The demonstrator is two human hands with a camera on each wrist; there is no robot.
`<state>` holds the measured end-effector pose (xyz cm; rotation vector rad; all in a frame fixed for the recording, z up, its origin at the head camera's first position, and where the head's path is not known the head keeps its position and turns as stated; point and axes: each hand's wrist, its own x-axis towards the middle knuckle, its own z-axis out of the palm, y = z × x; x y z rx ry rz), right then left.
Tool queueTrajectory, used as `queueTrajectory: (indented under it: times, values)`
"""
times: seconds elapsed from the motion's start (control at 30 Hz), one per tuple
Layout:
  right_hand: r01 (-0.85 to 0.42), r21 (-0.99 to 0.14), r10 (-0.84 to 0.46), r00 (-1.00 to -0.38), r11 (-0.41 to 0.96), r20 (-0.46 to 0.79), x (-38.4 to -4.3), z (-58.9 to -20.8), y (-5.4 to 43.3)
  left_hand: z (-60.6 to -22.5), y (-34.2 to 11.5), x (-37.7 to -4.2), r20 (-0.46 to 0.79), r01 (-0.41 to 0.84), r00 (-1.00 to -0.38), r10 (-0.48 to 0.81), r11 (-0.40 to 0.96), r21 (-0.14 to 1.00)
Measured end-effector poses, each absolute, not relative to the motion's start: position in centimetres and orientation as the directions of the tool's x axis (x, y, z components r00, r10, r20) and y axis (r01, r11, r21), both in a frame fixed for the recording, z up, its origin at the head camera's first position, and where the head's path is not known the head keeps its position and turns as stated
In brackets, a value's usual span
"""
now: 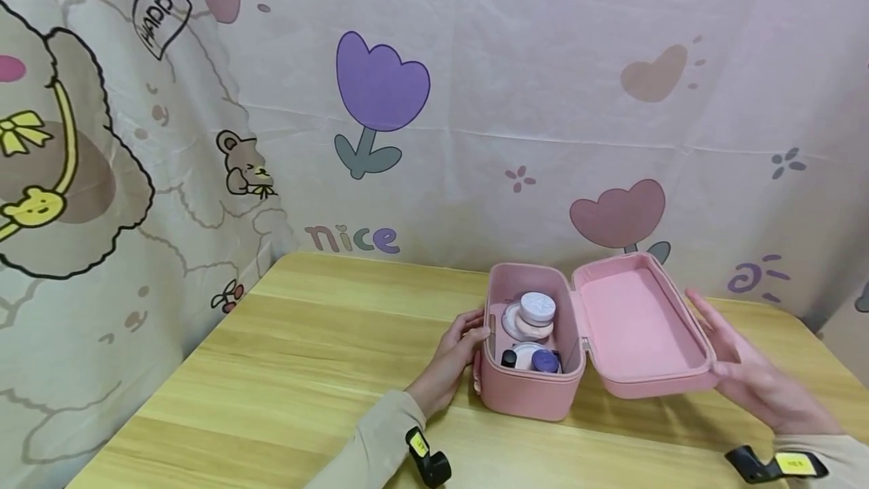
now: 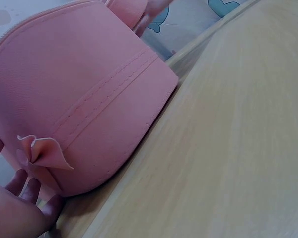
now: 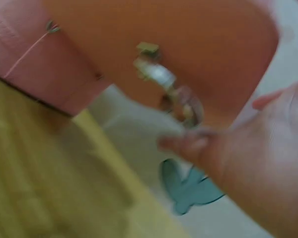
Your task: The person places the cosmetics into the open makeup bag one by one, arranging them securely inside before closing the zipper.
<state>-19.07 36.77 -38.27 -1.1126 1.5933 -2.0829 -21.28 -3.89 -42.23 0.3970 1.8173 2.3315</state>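
A pink zip-edged case (image 1: 526, 397) stands on the table, and its lid (image 1: 645, 323) hangs open to the right on hinge straps. My left hand (image 1: 444, 361) rests against the case's left wall, fingertips near the rim. In the left wrist view the fingers (image 2: 32, 190) lie beside a small pink bow (image 2: 47, 151). My right hand (image 1: 750, 376) touches the lid's outer right edge with fingers spread. Inside the case are a white-lidded jar (image 1: 538, 308), a purple-lidded jar (image 1: 545, 360) and a small black cap (image 1: 508, 358). The right wrist view shows a metal fitting (image 3: 161, 74) on the lid, blurred.
The wood-grain table (image 1: 285, 376) extends far to the left of the case. Behind it hangs a printed curtain (image 1: 475, 172) with flowers and cartoon animals, which also covers the left side. Wrist cameras (image 1: 429, 462) are strapped over both sleeves.
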Motion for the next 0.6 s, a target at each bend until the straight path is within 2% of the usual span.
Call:
queueTrajectory:
  times: [0.1, 0.23, 0.47, 0.6]
  values:
    - [-0.147, -0.912, -0.668, -0.638, -0.383, 0.383, -19.1, -39.0, 36.7, -42.3, -3.9, -21.3, 0.108, 0.037, -0.953, 0.282, -0.245, 0.969]
    - [-0.114, -0.909, -0.657, -0.656, -0.402, 0.373, -19.0, -39.3, 36.5, -42.3, -3.9, -21.2, 0.108, 0.037, -0.953, 0.285, -0.243, 0.969]
    - [-0.031, -0.893, -0.681, -0.635, -0.448, 0.364, -18.8, -39.8, 36.9, -42.3, -3.8, -21.2, 0.106, 0.036, -0.954, 0.282, -0.242, 0.970]
    - [-0.006, -0.905, -0.682, -0.656, -0.425, 0.324, -18.7, -40.0, 37.1, -42.4, -3.8, -21.3, 0.104, 0.037, -0.955, 0.278, -0.235, 0.971]
